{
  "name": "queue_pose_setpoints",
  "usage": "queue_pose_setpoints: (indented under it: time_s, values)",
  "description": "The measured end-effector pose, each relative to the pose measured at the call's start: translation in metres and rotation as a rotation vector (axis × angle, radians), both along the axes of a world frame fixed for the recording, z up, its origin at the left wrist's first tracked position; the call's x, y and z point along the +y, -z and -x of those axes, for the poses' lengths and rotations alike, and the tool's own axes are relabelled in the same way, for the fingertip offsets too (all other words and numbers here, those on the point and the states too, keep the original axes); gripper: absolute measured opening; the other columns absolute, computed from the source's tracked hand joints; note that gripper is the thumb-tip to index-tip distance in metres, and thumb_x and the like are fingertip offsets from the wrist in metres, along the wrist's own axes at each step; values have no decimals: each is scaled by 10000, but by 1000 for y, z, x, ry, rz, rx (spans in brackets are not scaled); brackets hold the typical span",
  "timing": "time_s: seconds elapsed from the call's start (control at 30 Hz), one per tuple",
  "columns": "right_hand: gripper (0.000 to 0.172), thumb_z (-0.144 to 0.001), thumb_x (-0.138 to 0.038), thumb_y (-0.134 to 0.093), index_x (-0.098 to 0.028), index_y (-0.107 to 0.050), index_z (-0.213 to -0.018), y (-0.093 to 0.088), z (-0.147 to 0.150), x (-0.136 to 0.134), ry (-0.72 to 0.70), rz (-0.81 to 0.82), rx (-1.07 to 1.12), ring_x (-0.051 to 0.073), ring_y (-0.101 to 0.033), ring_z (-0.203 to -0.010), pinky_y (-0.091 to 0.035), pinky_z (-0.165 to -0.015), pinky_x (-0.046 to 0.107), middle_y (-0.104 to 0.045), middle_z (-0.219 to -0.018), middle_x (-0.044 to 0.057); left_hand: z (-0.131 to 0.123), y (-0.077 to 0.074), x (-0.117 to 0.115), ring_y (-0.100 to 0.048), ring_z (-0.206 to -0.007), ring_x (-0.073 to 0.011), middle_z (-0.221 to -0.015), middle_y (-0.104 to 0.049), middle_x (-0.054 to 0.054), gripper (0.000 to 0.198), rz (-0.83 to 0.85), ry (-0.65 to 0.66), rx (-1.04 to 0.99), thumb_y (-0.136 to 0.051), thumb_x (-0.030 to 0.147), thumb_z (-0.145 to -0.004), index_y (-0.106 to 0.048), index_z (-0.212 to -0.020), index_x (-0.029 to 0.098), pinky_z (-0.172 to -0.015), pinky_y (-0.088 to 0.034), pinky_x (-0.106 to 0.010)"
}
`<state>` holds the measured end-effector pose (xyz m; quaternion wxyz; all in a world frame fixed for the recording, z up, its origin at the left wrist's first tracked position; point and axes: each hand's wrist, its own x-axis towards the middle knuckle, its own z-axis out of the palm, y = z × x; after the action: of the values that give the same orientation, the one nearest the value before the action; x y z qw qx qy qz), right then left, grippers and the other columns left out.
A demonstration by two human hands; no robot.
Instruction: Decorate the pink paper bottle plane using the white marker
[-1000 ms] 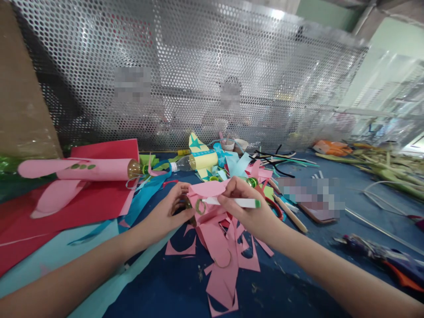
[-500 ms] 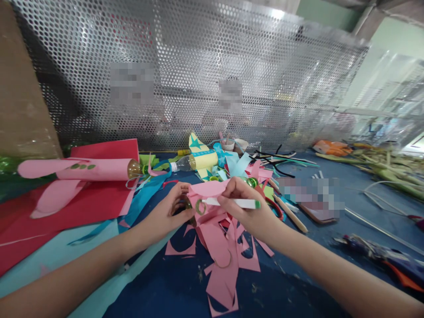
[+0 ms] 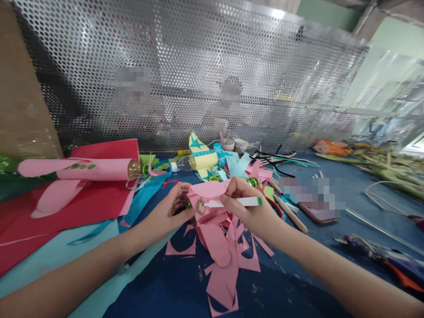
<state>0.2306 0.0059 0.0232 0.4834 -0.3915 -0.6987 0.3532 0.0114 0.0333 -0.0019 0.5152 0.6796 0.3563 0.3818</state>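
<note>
A plastic bottle wrapped in pink paper (image 3: 208,189) lies sideways between my hands, with a green cap (image 3: 252,182) at its right end. My left hand (image 3: 177,211) grips the bottle's left end, thumb in front and fingers curled behind. Between the pinched fingers of my right hand (image 3: 253,216) is a white marker pen (image 3: 250,202) with a green end. Its tip points left and meets the paper, or nearly so, at a curved green outline (image 3: 200,206). A pink paper flap (image 3: 217,245) with a rounded end hangs below the bottle.
Pink paper scraps (image 3: 225,287) lie in front. On the left, a pink paper-covered bottle plane (image 3: 96,170) rests on red paper (image 3: 99,198). Behind are a yellow-and-blue bottle plane (image 3: 203,160) and a perforated metal screen (image 3: 185,57). A wooden stick (image 3: 291,215) and a phone (image 3: 319,214) lie right.
The marker tip has shifted slightly right and down beside the green outline, and my right hand moved with it. My left hand and the bottle stay in place.
</note>
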Motion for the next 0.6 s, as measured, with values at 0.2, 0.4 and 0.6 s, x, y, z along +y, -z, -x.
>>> queue_pose_setpoints:
  time_s: [0.2, 0.4, 0.6]
  values:
    - [234, -880, -247, -584, -229, -418, -715, 1, 0, 0, -17, 10, 7, 121, -385, -590, -296, -546, 275, -428, -650, -55, 0, 0, 0, -582, -1045, -252, -1136, -555, -79, 414, -6, 7, 13, -673, 397, -812, -447, -1124, 244, -905, -463, -405]
    - [226, -878, -248, -581, -229, -425, -716, 1, 0, 1, -7, -3, -3, 121, -393, -591, -309, -546, 271, -446, -660, -49, 0, 2, 1, -590, -1012, -244, -1144, -569, -79, 415, -3, -1, 1, -684, 387, -803, -459, -1120, 243, -900, -465, -410]
    - [219, -879, -253, -576, -229, -431, -716, 1, 1, -1, -2, 12, -12, 121, -412, -587, -322, -543, 270, -461, -661, -45, 0, -1, 0, -597, -1024, -244, -1145, -568, -81, 401, 1, 3, 17, -672, 374, -808, -453, -1118, 243, -910, -476, -414]
